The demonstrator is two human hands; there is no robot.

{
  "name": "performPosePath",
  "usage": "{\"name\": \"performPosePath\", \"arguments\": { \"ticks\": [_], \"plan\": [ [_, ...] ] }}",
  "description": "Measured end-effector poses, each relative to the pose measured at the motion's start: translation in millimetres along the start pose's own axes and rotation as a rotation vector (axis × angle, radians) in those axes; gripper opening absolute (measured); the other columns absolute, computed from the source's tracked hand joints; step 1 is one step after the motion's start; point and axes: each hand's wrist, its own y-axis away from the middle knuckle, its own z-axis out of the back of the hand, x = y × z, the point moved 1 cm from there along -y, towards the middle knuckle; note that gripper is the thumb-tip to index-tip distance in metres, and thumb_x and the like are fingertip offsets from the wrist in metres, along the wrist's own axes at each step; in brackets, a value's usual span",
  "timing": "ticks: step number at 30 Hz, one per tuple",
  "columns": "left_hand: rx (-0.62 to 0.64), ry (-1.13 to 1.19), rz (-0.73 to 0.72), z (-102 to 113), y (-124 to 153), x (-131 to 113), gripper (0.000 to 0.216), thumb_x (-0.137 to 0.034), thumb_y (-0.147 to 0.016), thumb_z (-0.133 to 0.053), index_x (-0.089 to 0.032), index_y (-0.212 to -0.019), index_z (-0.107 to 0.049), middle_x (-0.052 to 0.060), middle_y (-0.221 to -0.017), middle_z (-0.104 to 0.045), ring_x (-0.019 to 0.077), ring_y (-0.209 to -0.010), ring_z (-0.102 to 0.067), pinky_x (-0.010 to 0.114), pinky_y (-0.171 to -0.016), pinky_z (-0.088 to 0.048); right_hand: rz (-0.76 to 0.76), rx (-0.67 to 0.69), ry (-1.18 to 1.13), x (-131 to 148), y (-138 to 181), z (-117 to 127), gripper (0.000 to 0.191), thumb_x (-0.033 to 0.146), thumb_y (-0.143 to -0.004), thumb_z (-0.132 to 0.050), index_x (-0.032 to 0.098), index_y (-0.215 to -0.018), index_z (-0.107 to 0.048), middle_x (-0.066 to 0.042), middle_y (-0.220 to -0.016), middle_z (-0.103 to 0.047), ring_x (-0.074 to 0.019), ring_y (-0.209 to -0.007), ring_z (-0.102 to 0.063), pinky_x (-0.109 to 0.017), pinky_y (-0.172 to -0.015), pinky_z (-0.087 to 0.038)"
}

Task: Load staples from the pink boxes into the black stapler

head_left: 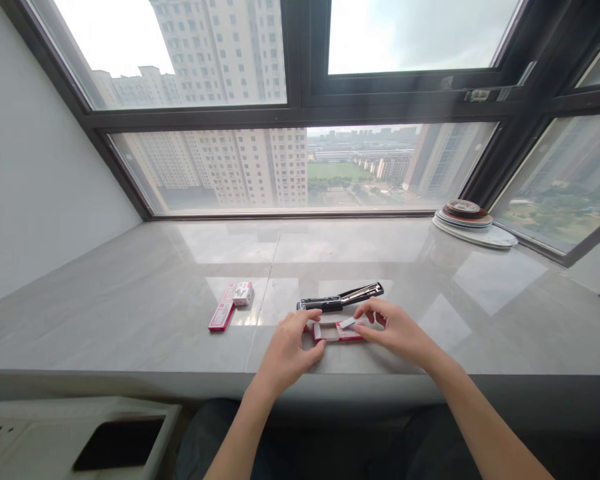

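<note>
A small red and white staple box (338, 331) lies open on the grey stone sill, close to its front edge. My left hand (287, 347) grips the box's left end, fingers curled round it. My right hand (395, 330) pinches a small pale strip (347, 323), likely staples, over the box's right part. Just behind both hands lies a black and silver stapler (341, 298), opened out lengthwise.
Two more red and white staple boxes (233, 303) lie to the left on the sill (130, 313). A stack of plates (473, 223) stands at the back right by the window. A white perforated unit (70, 437) sits below the sill at the lower left.
</note>
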Motion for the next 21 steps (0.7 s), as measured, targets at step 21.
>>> {"name": "performPosePath", "arguments": {
  "ticks": [21],
  "plan": [
    [-0.2,-0.24,0.145,21.2,-24.2,27.0,0.031,-0.043,-0.089,-0.069,-0.025,-0.115,-0.063,0.005,-0.114,-0.066,0.0243,-0.107,-0.059,0.038,-0.094,-0.045,0.106,0.142,0.039,36.8,-12.7,-39.3,0.025,0.05,-0.091,-0.07,0.033,-0.107,-0.081,0.001,-0.08,-0.062,-0.0159,-0.072,-0.057,-0.027,-0.069,-0.042]
  ]
}}
